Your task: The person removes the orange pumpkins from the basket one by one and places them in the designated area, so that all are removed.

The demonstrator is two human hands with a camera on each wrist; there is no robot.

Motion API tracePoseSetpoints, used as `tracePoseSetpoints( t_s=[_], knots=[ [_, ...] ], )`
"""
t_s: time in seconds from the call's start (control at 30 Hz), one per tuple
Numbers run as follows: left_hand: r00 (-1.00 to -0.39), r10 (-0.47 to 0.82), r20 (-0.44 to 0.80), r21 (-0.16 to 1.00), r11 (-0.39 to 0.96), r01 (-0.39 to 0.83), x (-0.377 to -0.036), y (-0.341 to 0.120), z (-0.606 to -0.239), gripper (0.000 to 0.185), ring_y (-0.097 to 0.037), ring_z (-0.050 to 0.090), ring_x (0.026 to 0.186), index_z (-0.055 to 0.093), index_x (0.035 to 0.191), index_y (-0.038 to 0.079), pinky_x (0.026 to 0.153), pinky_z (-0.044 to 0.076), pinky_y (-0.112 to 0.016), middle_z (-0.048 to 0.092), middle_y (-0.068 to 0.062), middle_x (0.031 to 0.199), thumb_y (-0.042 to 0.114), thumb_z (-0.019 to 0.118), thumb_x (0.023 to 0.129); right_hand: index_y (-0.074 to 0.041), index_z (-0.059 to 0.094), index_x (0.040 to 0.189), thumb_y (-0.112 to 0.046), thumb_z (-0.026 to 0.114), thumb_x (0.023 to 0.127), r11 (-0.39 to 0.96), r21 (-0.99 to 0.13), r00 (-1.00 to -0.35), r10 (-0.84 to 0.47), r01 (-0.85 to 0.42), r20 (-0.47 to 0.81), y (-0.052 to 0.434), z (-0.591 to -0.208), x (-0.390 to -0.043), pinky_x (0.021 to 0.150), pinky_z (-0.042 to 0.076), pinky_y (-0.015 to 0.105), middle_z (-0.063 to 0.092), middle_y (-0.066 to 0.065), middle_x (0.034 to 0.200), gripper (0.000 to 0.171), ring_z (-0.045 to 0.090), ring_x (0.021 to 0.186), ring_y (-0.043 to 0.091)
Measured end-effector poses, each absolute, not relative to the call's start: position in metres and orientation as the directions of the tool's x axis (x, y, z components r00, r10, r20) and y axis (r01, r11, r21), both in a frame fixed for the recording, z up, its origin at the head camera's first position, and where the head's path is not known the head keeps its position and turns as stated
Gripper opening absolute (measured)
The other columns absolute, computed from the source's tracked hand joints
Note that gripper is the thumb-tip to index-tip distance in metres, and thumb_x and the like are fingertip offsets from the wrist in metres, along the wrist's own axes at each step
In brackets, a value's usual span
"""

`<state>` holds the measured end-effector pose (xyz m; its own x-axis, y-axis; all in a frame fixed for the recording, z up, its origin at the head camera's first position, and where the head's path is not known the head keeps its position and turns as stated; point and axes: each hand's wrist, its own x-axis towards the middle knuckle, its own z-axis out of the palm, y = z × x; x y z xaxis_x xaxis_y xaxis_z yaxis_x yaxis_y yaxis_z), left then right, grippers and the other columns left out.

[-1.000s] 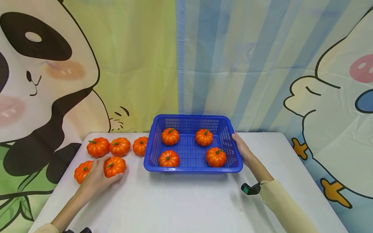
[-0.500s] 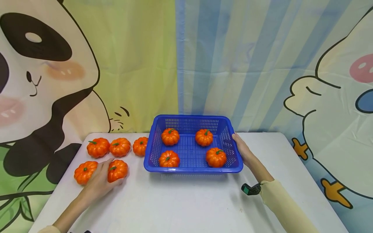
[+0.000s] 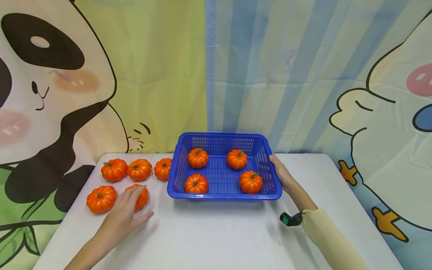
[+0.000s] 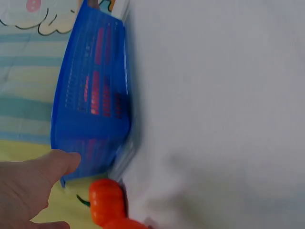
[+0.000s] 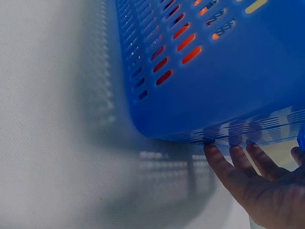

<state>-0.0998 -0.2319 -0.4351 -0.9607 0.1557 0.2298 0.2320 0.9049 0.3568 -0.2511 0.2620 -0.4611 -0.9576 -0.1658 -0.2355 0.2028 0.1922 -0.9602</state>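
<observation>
Orange pumpkin (image 3: 143, 199) beside a loosely spread left hand (image 3: 123, 218)

Fingers of the left hand reach forward over the near pumpkin with the thumb held well apart, and nothing is pinched between them. They hide part of the pumpkin from the head view; whether they touch it I cannot tell. The pumpkin itself is on the bench (image 3: 209, 236), left of the basket (image 3: 222, 196) and apart from it.

The right hand (image 3: 284, 178) is at the basket's right side. In the right wrist view its fingers are fairly straight, with their tips at the outside of the perforated blue wall; its thumb cannot be made out. A cream sleeve (image 3: 332, 238) covers that arm, and a black wrist device (image 3: 291, 219) shows at the cuff.

Just left of the left hand is an outer pumpkin (image 3: 101, 199). Behind these two runs a row of three: a corner pumpkin (image 3: 114, 170), a middle pumpkin (image 3: 139, 170) just beside it, and an end pumpkin (image 3: 163, 169) near the basket.

Inside the basket are four more, spaced apart: back-left pumpkin (image 3: 197, 158), back-right pumpkin (image 3: 237, 159), front-left pumpkin (image 3: 196, 183) and front-right pumpkin (image 3: 251, 182). All have green stems.

Beyond the white bench hangs a curtain (image 3: 168, 75), yellow-green and striped blue, with a cartoon panda (image 3: 33, 82) on the left and a white cartoon animal (image 3: 388, 161) on the right.
</observation>
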Motion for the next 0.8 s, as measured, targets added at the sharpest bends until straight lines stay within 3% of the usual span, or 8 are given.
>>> tracePoseSetpoints(
  t_s=[0.47, 0.8],
  knots=[
    [-0.966, 0.201, 0.164, 0.385, 0.888, 0.250, -0.077, -0.198, -0.425, 0.074, -0.031, 0.048, 0.122, 0.050, 0.138, 0.018, 0.090, 0.052, -0.058, 0.051, -0.011, 0.134, 0.032, 0.084, 0.074, -0.026, -0.006, 0.156, -0.058, 0.020, 0.101, 0.206, -0.957, -0.958, -0.159, 0.205, -0.239, 0.264, -0.462, -0.251, 0.117, 0.027, 0.055, 0.015, 0.020, 0.161, 0.069, 0.032, 0.141, 0.043],
    [-0.962, 0.258, 0.086, 0.426, 0.864, 0.269, -0.064, -0.172, -0.417, 0.071, -0.022, 0.052, 0.124, 0.051, 0.137, 0.021, 0.094, 0.054, -0.045, 0.053, -0.001, 0.135, 0.032, 0.084, 0.074, -0.026, -0.006, 0.156, -0.057, 0.020, 0.102, 0.217, -0.955, -0.959, -0.154, 0.203, -0.239, 0.262, -0.461, -0.252, 0.117, 0.028, 0.055, 0.016, 0.020, 0.161, 0.067, 0.033, 0.141, 0.043]
  ],
)
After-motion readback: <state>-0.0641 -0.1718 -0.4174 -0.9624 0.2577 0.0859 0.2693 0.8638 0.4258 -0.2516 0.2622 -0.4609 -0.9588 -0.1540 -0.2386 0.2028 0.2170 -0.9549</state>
